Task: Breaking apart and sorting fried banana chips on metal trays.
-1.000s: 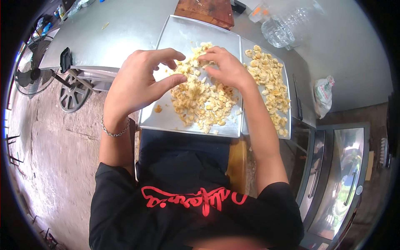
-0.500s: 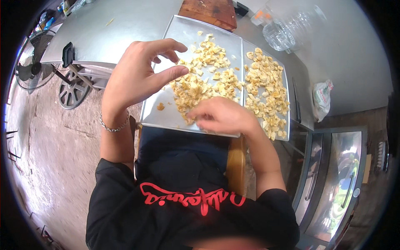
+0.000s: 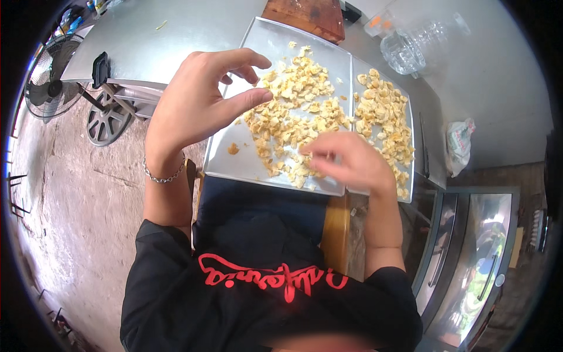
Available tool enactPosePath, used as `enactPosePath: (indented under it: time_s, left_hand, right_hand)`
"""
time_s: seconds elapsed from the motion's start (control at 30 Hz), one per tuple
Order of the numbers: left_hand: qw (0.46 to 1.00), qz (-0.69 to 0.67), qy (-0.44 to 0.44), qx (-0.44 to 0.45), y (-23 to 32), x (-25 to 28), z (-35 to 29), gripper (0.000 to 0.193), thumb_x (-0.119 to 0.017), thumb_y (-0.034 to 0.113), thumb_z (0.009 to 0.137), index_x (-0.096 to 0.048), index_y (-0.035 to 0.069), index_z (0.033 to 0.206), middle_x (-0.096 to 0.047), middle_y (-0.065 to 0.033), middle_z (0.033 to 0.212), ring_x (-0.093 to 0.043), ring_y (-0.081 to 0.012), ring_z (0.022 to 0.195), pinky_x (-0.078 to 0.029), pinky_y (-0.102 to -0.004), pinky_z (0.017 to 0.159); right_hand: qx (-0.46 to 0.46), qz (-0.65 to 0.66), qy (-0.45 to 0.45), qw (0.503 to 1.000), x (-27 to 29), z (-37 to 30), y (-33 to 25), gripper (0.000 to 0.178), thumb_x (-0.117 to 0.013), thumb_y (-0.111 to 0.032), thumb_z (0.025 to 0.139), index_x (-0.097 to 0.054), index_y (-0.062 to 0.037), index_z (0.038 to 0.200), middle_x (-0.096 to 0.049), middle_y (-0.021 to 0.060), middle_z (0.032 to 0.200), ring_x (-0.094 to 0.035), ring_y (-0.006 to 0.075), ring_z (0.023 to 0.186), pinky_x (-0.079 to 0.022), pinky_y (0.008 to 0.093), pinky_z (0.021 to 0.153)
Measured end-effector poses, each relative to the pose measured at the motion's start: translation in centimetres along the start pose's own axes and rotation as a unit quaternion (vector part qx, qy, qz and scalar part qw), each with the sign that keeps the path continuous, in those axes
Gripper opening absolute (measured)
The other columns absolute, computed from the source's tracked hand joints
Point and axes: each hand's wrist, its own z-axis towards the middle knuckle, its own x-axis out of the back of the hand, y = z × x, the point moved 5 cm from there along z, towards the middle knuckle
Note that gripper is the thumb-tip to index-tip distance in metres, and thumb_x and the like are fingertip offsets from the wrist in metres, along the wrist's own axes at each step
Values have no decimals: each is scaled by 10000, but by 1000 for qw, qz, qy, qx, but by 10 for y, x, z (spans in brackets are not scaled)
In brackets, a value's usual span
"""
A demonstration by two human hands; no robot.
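A shallow metal tray [image 3: 226, 163] in front of me holds many pale yellow, crinkled, dried-looking pieces [image 3: 287, 120], some of them browned. Above the tray's left side hovers my left hand [image 3: 202, 100], a chain bracelet at its wrist; its fingers are curved, with a gap between them and the thumb, and nothing shows in them. Low over the tray's near right part is my right hand [image 3: 355, 161], beside the pieces. Its fingers are smeared by motion, so whether they pinch a piece is unclear. One browned piece [image 3: 233, 149] lies apart at the left.
Right of the tray is a second metal tray [image 3: 410, 146] with more such pieces. A wooden block [image 3: 308, 17] stands beyond them, and a clear plastic jug [image 3: 403, 53] at the far right. A white plastic bag [image 3: 459, 146] lies further right. A fan [image 3: 54, 82] stands left.
My right hand has shifted right and slightly away from the tray's near middle, uncovering pale pieces near the front edge. My left hand keeps its pose; the view has shifted slightly.
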Motion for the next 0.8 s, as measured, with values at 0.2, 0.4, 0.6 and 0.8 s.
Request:
enactPosePath:
  time_s: [0.2,0.4,0.6,0.8]
  left_hand:
    - [1000,-17,-11,-17,4,-18,9,372,-867,248,916,-815,19,1204,-836,-146,1073,-805,-257,990,-609,-375,896]
    - [993,-69,66,-72,16,-23,6,303,-868,250,912,-803,30,1110,-823,-119,904,-813,-273,860,-613,-365,806]
    - [991,-72,92,-60,15,-19,4,239,-869,207,912,-809,24,1054,-820,-95,876,-812,-206,851,-603,-337,796]
    - [991,-89,79,-68,20,-25,5,188,-856,157,932,-843,18,1059,-836,-110,970,-791,-189,865,-602,-293,818]
  right_hand:
    - [32,20,-144,989,-44,-12,11,329,-732,-177,961,-784,-30,1250,-788,131,1012,-757,275,891,-593,394,819]
    - [34,-10,46,998,-8,11,20,309,-718,-102,954,-793,-24,1243,-769,139,1089,-744,238,933,-583,365,845]
    - [-6,5,76,997,-4,-23,4,298,-722,-62,941,-801,-27,1226,-764,104,963,-735,225,840,-574,334,778]
    - [-34,103,-147,983,-53,-37,-3,291,-690,-105,934,-789,-17,1193,-795,193,1050,-780,336,926,-600,423,817]
